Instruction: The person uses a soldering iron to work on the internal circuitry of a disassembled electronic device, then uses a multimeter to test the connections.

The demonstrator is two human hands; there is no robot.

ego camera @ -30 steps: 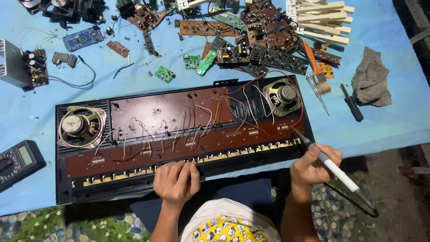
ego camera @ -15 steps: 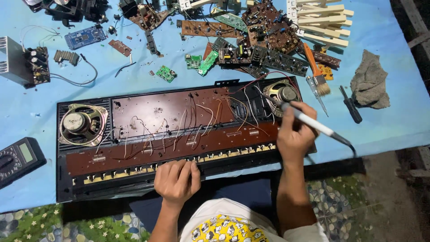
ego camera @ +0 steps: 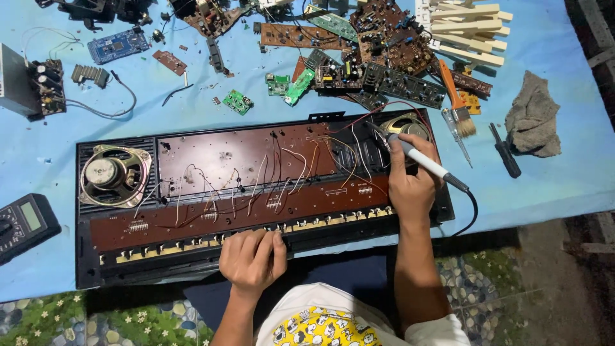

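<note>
One soldering iron (ego camera: 426,163), gripped in right hand (ego camera: 410,189)

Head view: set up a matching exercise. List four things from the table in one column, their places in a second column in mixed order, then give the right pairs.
Things:
1. soldering iron
2. multimeter
3. grey rag
4. left hand

Places:
A. on the blue cloth at the far right
B. resting on the near edge of the opened keyboard
C. held in the right hand by the right speaker
D. at the table's left edge, beside the keyboard

Pairs: 1-C, 2-D, 3-A, 4-B
</note>
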